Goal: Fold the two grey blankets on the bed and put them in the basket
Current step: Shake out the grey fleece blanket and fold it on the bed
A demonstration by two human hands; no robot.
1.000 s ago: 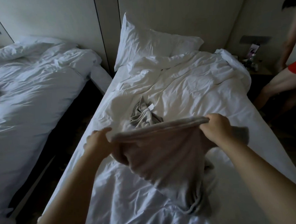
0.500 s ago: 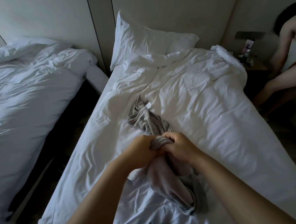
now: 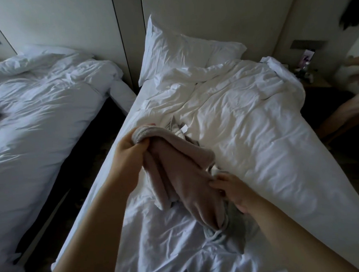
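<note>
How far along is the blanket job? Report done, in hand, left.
Done: nothing fully folded. In hand: left hand and right hand grip one grey blanket, bunched above the bed. Left: finish it, fold the crumpled second blanket; no basket in view.

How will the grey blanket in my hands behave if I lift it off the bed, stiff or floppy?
Probably floppy: the grey blanket sags in soft folds between the left hand and the right hand, its lower end drooping onto the bed. Likely light, since curled fingers alone hold it up. Its loose layers may slide apart.
</note>
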